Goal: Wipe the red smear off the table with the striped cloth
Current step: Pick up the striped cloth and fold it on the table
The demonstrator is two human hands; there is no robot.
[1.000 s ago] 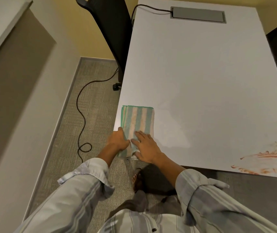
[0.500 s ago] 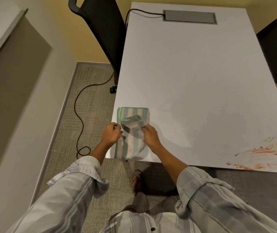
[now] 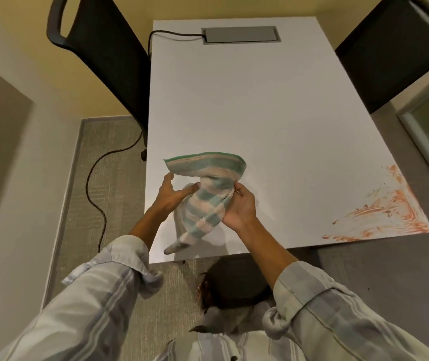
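The green-and-cream striped cloth (image 3: pixel 206 194) hangs half unfolded in the air above the near left part of the white table (image 3: pixel 260 113). My right hand (image 3: pixel 240 208) grips the cloth's right side, with the fabric draped over its fingers. My left hand (image 3: pixel 173 195) touches the cloth's left side with its fingers spread; its thumb points up under the cloth's upper fold. The red smear (image 3: pixel 387 212) covers the table's near right corner, well to the right of both hands.
A black chair (image 3: pixel 104 61) stands at the table's far left side, another black chair (image 3: pixel 395 53) at the far right. A grey cable box (image 3: pixel 240 35) is set in the table's far end, and its black cable (image 3: pixel 98 178) runs across the carpet on the left.
The cloth lay folded flat at the table's near left edge under both hands. Both hands have lifted it off the table and it has opened up in the air.
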